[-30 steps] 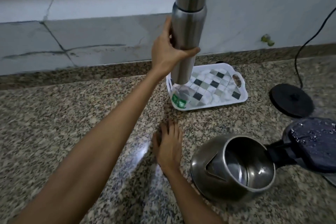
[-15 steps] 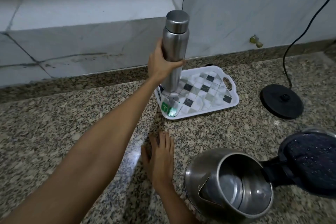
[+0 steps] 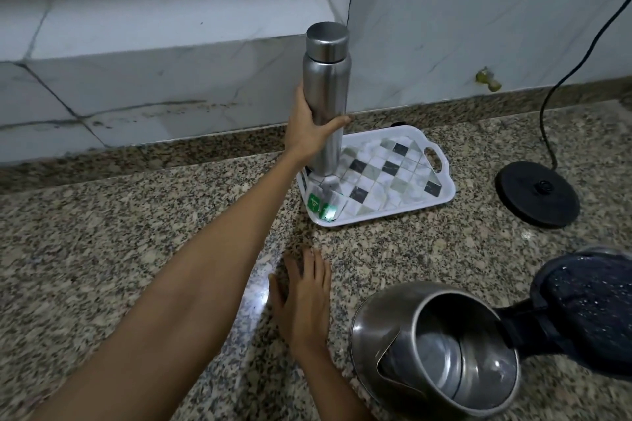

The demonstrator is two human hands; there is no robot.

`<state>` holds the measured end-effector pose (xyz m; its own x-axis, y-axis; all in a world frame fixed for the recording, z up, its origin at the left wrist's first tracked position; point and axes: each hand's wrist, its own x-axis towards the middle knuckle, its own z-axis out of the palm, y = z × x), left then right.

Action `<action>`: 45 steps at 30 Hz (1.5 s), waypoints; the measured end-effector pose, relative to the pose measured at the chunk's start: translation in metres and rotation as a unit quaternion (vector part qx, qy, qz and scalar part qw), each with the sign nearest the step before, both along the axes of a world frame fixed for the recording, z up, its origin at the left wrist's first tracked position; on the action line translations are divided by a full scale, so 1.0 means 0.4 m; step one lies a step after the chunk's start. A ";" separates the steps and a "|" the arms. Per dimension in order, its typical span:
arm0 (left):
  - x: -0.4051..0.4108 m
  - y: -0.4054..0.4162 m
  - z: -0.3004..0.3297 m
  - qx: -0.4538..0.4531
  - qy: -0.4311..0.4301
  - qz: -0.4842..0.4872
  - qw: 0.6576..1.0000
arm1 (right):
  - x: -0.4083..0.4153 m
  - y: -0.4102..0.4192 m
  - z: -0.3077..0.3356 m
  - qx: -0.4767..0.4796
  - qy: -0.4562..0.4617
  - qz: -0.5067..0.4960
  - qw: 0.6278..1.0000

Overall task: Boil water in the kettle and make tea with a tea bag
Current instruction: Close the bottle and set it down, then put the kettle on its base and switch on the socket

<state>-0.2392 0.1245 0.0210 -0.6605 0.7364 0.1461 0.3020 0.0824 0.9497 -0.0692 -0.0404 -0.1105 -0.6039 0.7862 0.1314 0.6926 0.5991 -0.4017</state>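
My left hand (image 3: 309, 128) grips a tall steel bottle (image 3: 326, 79) with its cap on, held upright with its base on the left end of a white checkered tray (image 3: 441, 195). Tea bags (image 3: 323, 207) with green tags lie in the tray's near left corner. My right hand (image 3: 302, 297) rests flat on the granite counter, fingers straight. To its right stands a steel kettle (image 3: 434, 349) with its dark lid (image 3: 588, 301) flipped open; some water shows inside.
The kettle's round black base (image 3: 537, 196) sits at the right of the counter, its cord (image 3: 561, 85) running up the tiled wall. A small brass tap (image 3: 487, 79) sticks out of the wall. A marble ledge runs along the back left.
My left hand has lowered the bottle from mid-air down onto the tray's left end. My right hand has stayed flat on the counter. The kettle has not moved.
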 end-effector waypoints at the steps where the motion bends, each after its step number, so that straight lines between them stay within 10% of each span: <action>1: 0.001 0.001 0.001 -0.007 -0.003 -0.003 1.000 | 0.001 0.000 -0.001 0.002 0.001 0.000 1.000; 14: 0.112 -0.255 -0.019 -0.185 0.122 0.025 0.975 | 0.029 -0.005 0.040 -0.032 0.000 0.040 0.999; 28: 0.500 -0.668 -0.170 -0.216 0.112 0.168 0.955 | 0.492 -0.154 0.147 -0.138 0.136 0.330 0.924; 35: 0.711 -0.687 -0.273 -0.262 0.174 0.149 0.937 | 0.769 -0.027 0.263 -0.119 0.292 0.099 0.944; 45: 0.768 -0.686 -0.332 -0.300 0.240 0.160 0.909 | 0.624 0.229 0.490 -0.245 0.528 -0.103 0.807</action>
<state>0.0679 -0.1498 -0.1120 -0.8210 0.5603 0.1092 0.5393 0.6986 0.4703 0.1805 0.0513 0.0854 -0.2091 0.9691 0.1312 -0.1255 0.1065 -0.9864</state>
